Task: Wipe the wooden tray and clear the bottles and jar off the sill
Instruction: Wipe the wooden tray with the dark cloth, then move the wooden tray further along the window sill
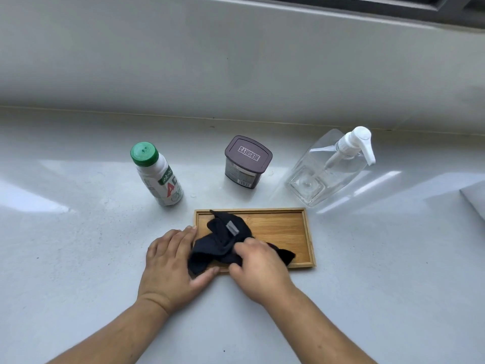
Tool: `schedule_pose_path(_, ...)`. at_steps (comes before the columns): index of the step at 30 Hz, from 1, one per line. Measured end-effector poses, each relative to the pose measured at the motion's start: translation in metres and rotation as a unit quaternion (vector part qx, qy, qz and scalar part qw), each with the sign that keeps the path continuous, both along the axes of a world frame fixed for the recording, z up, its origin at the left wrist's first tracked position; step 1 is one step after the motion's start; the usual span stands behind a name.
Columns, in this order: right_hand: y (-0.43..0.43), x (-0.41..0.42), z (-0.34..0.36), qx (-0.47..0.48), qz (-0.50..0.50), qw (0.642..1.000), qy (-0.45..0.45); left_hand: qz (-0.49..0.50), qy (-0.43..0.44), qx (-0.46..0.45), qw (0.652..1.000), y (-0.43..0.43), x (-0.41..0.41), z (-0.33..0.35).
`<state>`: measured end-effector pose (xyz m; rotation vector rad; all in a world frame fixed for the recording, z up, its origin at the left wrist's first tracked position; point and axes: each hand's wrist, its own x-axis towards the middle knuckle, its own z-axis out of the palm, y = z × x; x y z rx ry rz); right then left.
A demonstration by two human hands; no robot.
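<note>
left hand (172, 261) flat and open, pinning the wooden tray (286, 227) near-left corner so it won't slide on the surface, right hand (258, 266) closed on the dark cloth (220, 245) wiping inside it; green-capped bottle (160, 174), jar (245, 164), pump bottle (330, 169) upright behind, not yet cleared

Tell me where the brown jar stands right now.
In the head view, the brown jar stands mid-sill behind the wooden tray, between the green-capped bottle and the clear pump bottle.

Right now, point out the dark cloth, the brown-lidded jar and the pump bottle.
dark cloth (219, 241): head view, bunched middle.
brown-lidded jar (248, 153): head view, lid top.
pump bottle (315, 177): head view, clear body.
</note>
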<state>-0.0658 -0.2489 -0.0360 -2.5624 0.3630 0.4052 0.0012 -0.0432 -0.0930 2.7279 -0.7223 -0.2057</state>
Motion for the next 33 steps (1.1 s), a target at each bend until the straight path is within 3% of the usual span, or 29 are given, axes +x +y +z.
schedule_pose_path(3,-0.049,-0.011,0.003,-0.034,-0.111,0.993,0.016,-0.002,0.002,0.001,1.0,0.001,0.001,-0.001)
schedule_pose_path(6,-0.068,-0.016,0.016,0.017,-0.202,0.979,0.001,-0.003,0.009,0.016,1.0,0.001,0.001,-0.001)
schedule_pose_path(13,0.006,-0.072,0.072,0.154,-0.023,0.978,-0.136,0.002,0.001,0.002,1.0,-0.002,-0.001,0.005)
schedule_pose_path(15,0.02,-0.094,0.069,0.17,-0.008,0.979,-0.113,0.003,0.027,0.005,1.0,0.0,-0.001,0.007)
schedule_pose_path(18,0.019,-0.109,0.052,0.139,-0.059,0.988,0.02,0.008,0.061,0.024,0.998,0.001,0.001,0.012)
schedule_pose_path(21,-0.008,-0.112,0.038,0.185,-0.143,0.963,0.134,0.021,0.055,0.03,0.998,-0.004,0.0,0.024)
schedule_pose_path(24,-0.049,-0.102,0.037,0.207,-0.265,0.94,0.058,0.073,0.1,-0.01,0.992,-0.009,0.004,0.041)
schedule_pose_path(26,-0.077,-0.088,0.037,0.195,-0.347,0.917,-0.006,0.162,0.183,-0.057,0.968,-0.016,0.004,0.056)
schedule_pose_path(28,-0.095,-0.07,0.037,0.226,-0.4,0.888,0.007,0.247,0.277,-0.105,0.923,-0.028,0.006,0.071)
schedule_pose_path(31,-0.105,-0.051,0.036,0.274,-0.414,0.867,0.047,0.335,0.42,-0.166,0.827,-0.045,0.013,0.083)
schedule_pose_path(33,-0.109,-0.045,0.04,0.308,-0.43,0.848,0.045,0.364,0.446,-0.172,0.799,-0.051,0.017,0.084)
